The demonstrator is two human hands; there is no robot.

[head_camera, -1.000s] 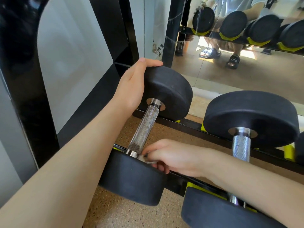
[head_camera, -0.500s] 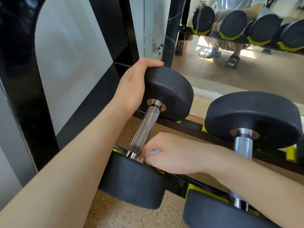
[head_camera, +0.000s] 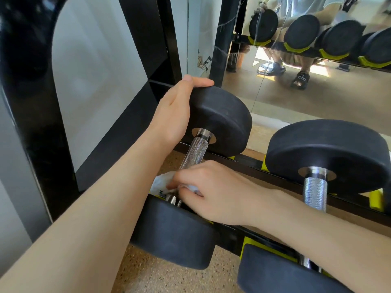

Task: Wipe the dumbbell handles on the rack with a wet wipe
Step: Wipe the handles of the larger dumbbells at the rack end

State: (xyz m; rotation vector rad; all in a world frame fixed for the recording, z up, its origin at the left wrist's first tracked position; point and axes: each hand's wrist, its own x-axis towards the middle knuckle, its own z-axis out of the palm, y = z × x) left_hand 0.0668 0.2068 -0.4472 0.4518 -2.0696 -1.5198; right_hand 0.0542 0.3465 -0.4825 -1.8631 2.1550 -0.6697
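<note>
Nearest the person, the near black head of the left dumbbell (head_camera: 175,233) sits on the front rail of the rack (head_camera: 230,237), above a speckled cork-coloured floor (head_camera: 160,275). Just above that head, the right hand (head_camera: 213,193) has its grip clenched around the lower end of the knurled steel handle (head_camera: 194,153), with a white wet wipe (head_camera: 161,183) bunched under the fingers and sticking out on the left side. Farther along the same bar, the left hand (head_camera: 175,115) cups the far head of the dumbbell, thumb lying across the top of it and palm against its side, its grip grasping that weight. To the right, a second dumbbell (head_camera: 325,153) rests on the rack, its handle bare and apart from both hands. Behind the rack stands a mirror (head_camera: 317,98), reflecting a row of dumbbells on yellow cradles and a crouching person's sandalled feet.
</note>
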